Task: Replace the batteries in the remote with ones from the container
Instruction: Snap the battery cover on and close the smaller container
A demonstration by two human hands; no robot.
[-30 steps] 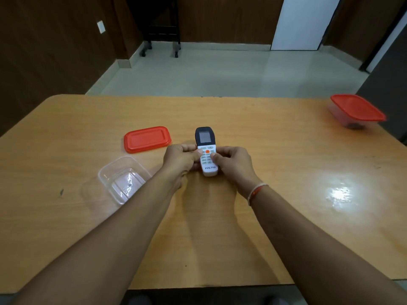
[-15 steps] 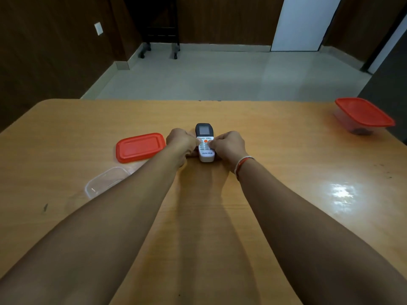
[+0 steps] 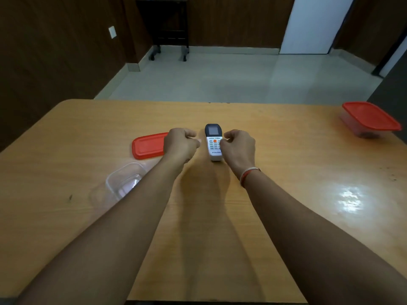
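Wooden table (image 3: 286,150) holds our remote (image 3: 213,142), face up; our left hand (image 3: 180,144) at nine o'clock and right hand (image 3: 239,146) at three o'clock flank it, fingers loosely curled, gripping nothing

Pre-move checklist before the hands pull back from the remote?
1. Remote flat on table, buttons up: ok.
2. Left hand off the remote: ok, a gap shows.
3. Right hand off the remote: cannot tell, its fingers overlap the remote's edge.
4. Battery cover shut: cannot tell, back is hidden.
5. Open container holds no batteries: ok, looks empty; its lid lies beside it.
6. Old batteries in far container: cannot tell, red lid on, contents dark.
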